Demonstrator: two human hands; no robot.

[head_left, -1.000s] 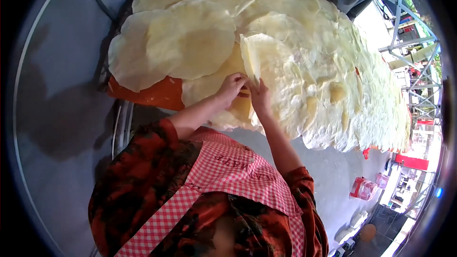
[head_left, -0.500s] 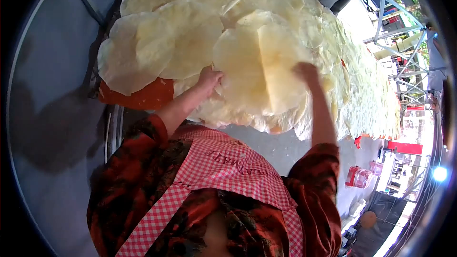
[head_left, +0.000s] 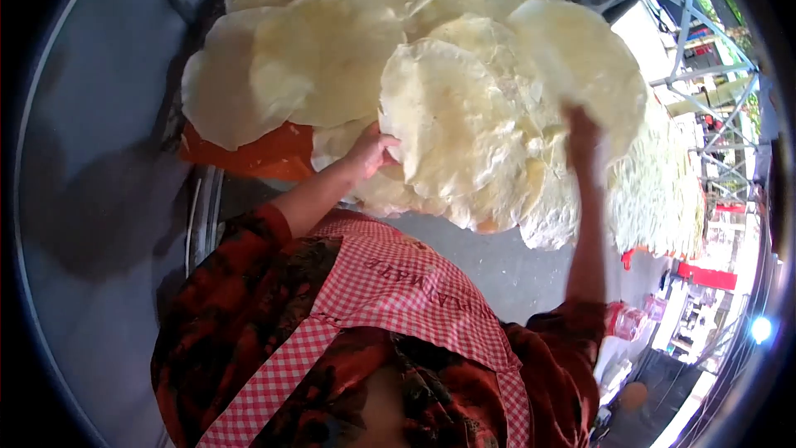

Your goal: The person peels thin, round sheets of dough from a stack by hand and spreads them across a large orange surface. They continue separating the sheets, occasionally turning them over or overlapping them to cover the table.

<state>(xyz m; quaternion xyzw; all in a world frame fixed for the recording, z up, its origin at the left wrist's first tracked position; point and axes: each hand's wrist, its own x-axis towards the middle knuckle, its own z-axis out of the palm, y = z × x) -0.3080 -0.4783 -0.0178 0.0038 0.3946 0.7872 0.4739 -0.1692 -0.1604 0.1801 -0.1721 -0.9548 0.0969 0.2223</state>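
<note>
Many thin, round, pale-yellow sheets, slightly see-through like dried flatbread, lie overlapping in a wide spread. My left hand (head_left: 375, 152) is closed on the left edge of a wrinkled thin round sheet (head_left: 452, 120), thumb on top. That sheet lies in front of me over the others. My right hand (head_left: 585, 137) is at the lower part of a smoother round sheet (head_left: 601, 54) to the right. Motion smears its fingers, so their grip does not show.
An orange-red surface (head_left: 249, 152) shows under the sheets at the left. A grey wall (head_left: 91, 182) stands on my left. Grey floor (head_left: 464, 261) lies between me and the spread. Metal framework (head_left: 686, 25) and pinkish-red containers (head_left: 626, 321) are on the right.
The smooth creased sheet between my hands has shifted right and up with my right hand, uncovering the wrinkled sheet. My left hand stays near the same place, now at that sheet's edge.
</note>
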